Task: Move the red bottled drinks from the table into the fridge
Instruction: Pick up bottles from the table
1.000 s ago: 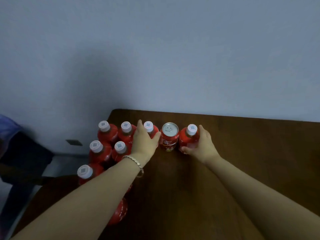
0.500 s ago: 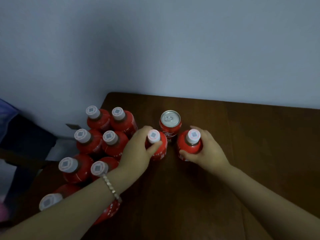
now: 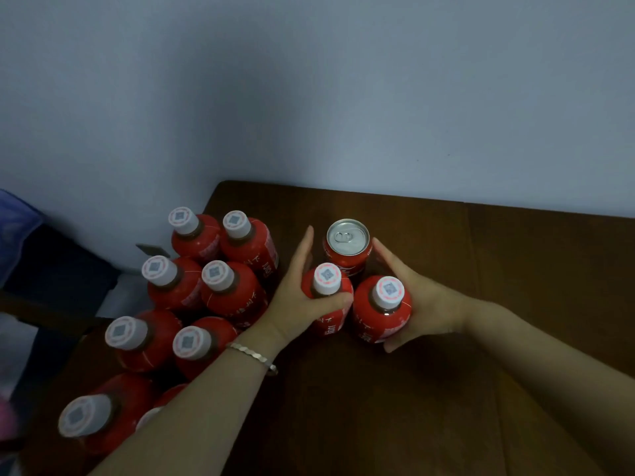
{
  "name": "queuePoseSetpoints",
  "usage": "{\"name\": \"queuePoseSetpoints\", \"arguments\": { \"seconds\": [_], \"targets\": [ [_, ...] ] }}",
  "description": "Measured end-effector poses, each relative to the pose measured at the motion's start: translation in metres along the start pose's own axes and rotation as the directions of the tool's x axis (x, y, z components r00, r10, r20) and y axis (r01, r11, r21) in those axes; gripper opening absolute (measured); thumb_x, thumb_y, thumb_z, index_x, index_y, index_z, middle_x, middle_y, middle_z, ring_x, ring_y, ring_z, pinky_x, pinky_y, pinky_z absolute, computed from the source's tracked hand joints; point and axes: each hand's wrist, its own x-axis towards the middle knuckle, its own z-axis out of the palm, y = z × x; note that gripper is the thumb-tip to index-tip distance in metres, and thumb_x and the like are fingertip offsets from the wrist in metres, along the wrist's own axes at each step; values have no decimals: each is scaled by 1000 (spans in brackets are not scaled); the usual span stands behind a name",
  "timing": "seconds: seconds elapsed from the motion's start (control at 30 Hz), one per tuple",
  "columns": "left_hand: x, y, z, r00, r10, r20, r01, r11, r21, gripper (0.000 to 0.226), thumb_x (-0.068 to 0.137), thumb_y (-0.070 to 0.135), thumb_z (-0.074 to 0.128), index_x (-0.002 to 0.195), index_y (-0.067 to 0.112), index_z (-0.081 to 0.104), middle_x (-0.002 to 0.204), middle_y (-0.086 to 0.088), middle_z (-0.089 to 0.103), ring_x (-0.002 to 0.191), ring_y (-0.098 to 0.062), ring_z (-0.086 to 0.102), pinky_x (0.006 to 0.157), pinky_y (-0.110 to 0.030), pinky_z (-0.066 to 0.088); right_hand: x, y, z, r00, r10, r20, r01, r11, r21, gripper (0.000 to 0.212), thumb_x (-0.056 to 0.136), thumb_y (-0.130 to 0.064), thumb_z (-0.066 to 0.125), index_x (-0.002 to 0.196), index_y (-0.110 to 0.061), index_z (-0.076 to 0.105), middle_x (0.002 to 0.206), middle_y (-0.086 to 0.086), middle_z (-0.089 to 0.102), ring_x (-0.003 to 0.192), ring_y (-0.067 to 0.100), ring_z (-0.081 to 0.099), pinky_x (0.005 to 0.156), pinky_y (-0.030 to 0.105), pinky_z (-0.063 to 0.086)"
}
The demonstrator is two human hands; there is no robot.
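As both are gripped, bottles (image 3: 382,316) red, white-capped.

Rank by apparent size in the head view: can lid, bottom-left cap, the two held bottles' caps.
1. Bottom-left cap, though it's nearest the camera.
2. Can lid.
3. Left-hand bottle's cap and right-hand bottle's cap look alike; unranked.

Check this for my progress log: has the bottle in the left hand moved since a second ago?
Yes. The bottle in the left hand stood beside the can, on its left; now it is nearer the person, in front of the can.
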Motion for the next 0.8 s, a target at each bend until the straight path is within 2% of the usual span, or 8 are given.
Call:
{"name": "queuePoseSetpoints", "arguments": {
  "seconds": [0.1,0.17,0.27,0.4,0.57,0.63,0.73,0.8],
  "targets": [
    [11,0,-1,1000,6,-3,-6,998,-61,89,57,22,80,129,44,32,125,26,48,113,14,50,87,-8,44,3,5,3,999,-53,-14,54,989,138,135,59,5,84,134,-48,-15,148,-13,19,124,-10,35,90,3,40],
    [14,-3,-1,998,-16,-55,9,992,-129,85,50,29,77,127,38,43,122,18,57,112,3,56,89,-16,47,7,8,7,996,-75,-41,83,963,256,133,60,14,79,140,-42,-11,139,-15,31,112,-12,49,83,7,46],
    [17,-3,-1,996,-40,-86,26,988,-150,80,59,17,73,133,26,46,124,10,59,113,-5,57,93,-24,47,14,13,12,986,-112,-121,151,903,401,132,54,12,80,145,-36,-3,134,-11,41,109,-5,57,80,15,51],
    [18,2,0,997,-49,-60,42,992,-119,73,75,-2,70,132,32,42,127,9,55,116,-7,53,98,-28,43,18,13,18,968,-103,-228,206,846,492,127,44,-13,82,145,-36,9,133,-8,47,110,-2,58,79,14,51],
    [17,4,5,992,-54,-111,38,989,-140,69,76,-3,68,133,27,45,121,11,58,111,-7,56,91,-27,46,18,15,22,952,-97,-291,244,814,526,114,42,-20,82,141,-32,26,123,-7,59,110,6,61,82,18,52],
    [19,3,8,991,-55,-120,37,989,-142,68,71,6,75,129,32,48,121,10,59,111,-8,57,91,-29,47,17,16,22,946,-93,-309,258,793,552,104,45,-22,81,138,-26,36,115,-8,65,106,9,63,80,18,53],
    [23,2,10,989,-69,-130,51,989,-140,75,50,33,77,120,42,51,128,3,59,114,-15,58,94,-37,48,19,16,24,929,-83,-361,295,756,585,79,46,-26,78,120,-27,50,102,-10,70,98,11,67,75,18,54],
    [25,1,10,990,-70,-126,51,988,-147,79,45,40,74,120,41,52,127,3,60,113,-15,59,93,-37,49,22,19,28,914,-53,-403,313,723,616,76,47,-26,77,118,-22,52,101,-3,70,97,17,68,76,24,55]
  ]
}}
